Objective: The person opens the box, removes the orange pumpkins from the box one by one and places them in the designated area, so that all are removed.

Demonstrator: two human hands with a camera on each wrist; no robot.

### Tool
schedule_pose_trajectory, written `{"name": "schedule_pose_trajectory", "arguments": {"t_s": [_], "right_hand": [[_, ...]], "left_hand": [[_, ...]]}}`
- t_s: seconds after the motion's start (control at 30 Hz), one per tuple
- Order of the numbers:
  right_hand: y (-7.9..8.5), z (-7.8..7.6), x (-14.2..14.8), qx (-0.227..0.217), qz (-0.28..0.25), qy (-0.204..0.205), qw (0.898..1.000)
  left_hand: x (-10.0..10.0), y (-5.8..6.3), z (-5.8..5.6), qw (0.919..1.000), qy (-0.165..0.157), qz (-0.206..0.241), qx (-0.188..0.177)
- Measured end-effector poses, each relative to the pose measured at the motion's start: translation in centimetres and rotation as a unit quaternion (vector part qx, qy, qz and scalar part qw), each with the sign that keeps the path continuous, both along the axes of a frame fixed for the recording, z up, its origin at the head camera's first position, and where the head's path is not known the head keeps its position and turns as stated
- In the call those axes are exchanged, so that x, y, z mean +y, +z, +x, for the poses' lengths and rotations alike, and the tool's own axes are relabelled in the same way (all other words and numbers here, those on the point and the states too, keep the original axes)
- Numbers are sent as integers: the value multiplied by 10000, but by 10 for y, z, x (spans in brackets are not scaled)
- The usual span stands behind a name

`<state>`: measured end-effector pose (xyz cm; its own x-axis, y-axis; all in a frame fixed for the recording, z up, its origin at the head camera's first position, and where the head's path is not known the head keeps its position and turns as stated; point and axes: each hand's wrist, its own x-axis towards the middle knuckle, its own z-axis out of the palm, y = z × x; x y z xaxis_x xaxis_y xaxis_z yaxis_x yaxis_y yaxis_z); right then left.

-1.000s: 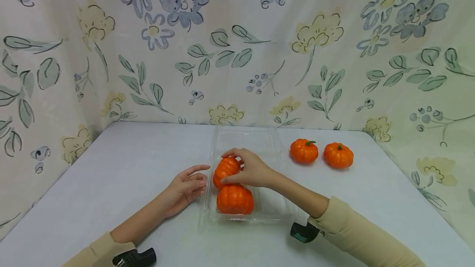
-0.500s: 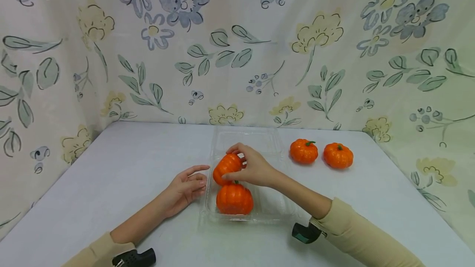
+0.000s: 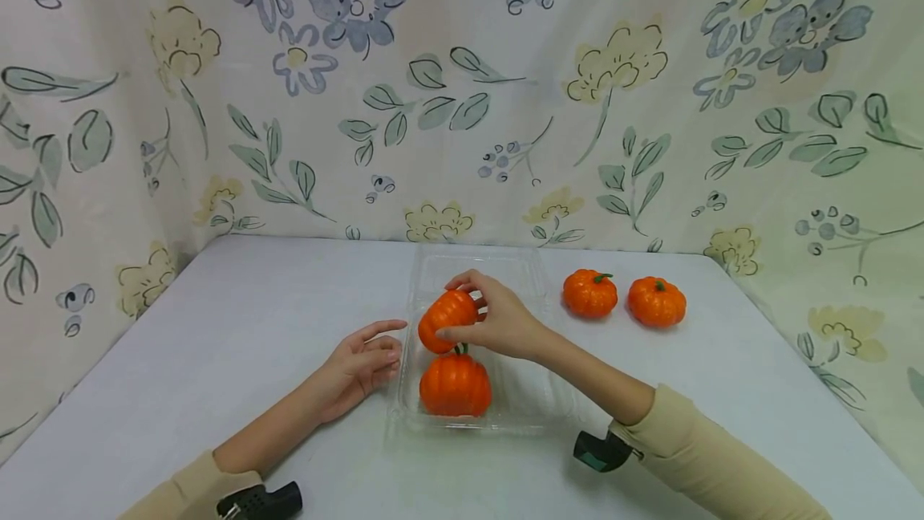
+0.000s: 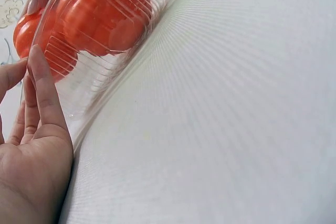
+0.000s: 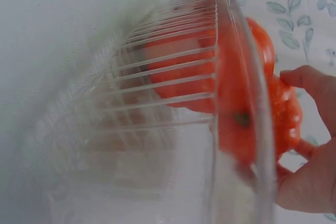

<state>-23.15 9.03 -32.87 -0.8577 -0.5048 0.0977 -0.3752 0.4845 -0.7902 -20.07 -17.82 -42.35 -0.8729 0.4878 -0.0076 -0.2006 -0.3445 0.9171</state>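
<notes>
My right hand [image 3: 501, 319] grips a small orange toy pumpkin [image 3: 443, 318], thumb on the near side and fingers over the far side. This pumpkin is tilted at the left side of a clear plastic container [image 3: 534, 416], just behind a second pumpkin [image 3: 455, 386] sitting in the front left corner. Against the container's left wall rests my left hand [image 3: 361, 371], its fingers fairly straight in the left wrist view. Through the ribbed clear wall, both pumpkins show in the right wrist view, where the right hand [image 5: 310, 177] reaches over the rim.
Two more orange pumpkins, one nearer [image 3: 589, 294] and one farther right [image 3: 657, 302], stand on the white table [image 3: 274, 295] right of the container. The container's clear lid [image 3: 476, 267] lies folded back behind it. A floral curtain [image 3: 462, 103] hangs behind the table.
The right hand has raised the gripped pumpkin slightly and shifted it back and to the right, opening a small gap from the front pumpkin. My left hand has stayed in place.
</notes>
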Motion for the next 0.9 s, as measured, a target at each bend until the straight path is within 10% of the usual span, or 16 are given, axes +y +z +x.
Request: {"name": "schedule_pose_trajectory", "arguments": {"t_s": [0.9], "right_hand": [[11,7,25,-59,-439,-532,9976]], "left_hand": [[0,-1,0,10000,36,55,-3]]}}
